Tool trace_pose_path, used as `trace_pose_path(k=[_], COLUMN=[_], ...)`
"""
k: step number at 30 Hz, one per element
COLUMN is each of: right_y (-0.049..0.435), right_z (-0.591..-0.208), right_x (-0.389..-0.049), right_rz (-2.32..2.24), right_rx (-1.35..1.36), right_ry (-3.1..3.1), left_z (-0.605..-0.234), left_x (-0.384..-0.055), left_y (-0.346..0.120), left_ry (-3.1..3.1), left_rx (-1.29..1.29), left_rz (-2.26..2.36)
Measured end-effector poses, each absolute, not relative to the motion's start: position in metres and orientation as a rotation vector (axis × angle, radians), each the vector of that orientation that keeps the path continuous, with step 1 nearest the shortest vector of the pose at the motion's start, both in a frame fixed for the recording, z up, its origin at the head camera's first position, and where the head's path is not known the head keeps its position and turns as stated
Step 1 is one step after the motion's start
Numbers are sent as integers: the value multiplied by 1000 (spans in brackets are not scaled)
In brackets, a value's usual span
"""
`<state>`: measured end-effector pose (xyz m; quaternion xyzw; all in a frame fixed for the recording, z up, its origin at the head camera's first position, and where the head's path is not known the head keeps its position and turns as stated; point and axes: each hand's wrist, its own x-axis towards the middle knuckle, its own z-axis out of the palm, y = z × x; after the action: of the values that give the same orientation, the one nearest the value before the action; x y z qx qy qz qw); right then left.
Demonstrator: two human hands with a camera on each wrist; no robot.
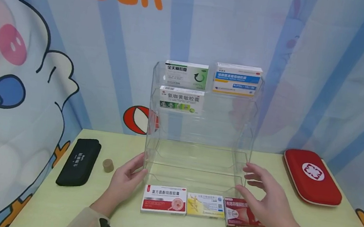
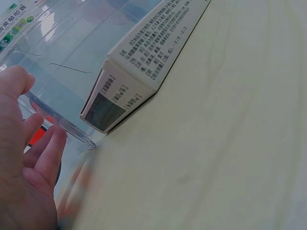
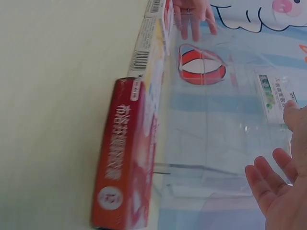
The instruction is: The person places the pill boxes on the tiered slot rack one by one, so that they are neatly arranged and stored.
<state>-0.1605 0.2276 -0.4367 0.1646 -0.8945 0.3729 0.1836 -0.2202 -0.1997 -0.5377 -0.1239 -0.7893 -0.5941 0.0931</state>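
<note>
A clear tiered display rack (image 1: 200,132) stands upright on the table. My left hand (image 1: 127,180) is at its lower left side, thumb toward the front, fingertips right at the side panel. On the opposite side my right hand (image 1: 270,200) has its thumb and fingers spread apart around the lower right edge. In the right wrist view, the fingers (image 3: 261,184) are loosely bent. Before the rack lie a red-and-white medicine box (image 1: 164,200), a yellow-and-white medicine box (image 1: 206,205) and a dark red medicine box (image 1: 239,213), whose right end is partly behind my right hand.
The rack's top tier holds a green-and-white box (image 1: 186,75) and a blue-and-white box (image 1: 237,80); another white box (image 1: 181,101) sits a tier lower. At left are a black case (image 1: 79,162) and a small brown cylinder (image 1: 108,165). A red zip case (image 1: 312,177) lies right.
</note>
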Motion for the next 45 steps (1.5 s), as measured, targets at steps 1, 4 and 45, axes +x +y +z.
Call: trace_pose_path(k=[1,4,45], right_y=[230,236,313], right_z=[-439,-446,-488], right_x=[-160,-157,-162], right_rz=[1053,1033,836], right_rx=[447,393,489], right_ry=[-2534,-2573,-3190], left_z=[-538,-539,-535], left_x=[-220,-219,-220], left_y=[-200,-201,-201], left_ry=[-2341,-2339,-2337], left_rx=[-366,-361,-393], left_rz=[-1756,-1752,-1795])
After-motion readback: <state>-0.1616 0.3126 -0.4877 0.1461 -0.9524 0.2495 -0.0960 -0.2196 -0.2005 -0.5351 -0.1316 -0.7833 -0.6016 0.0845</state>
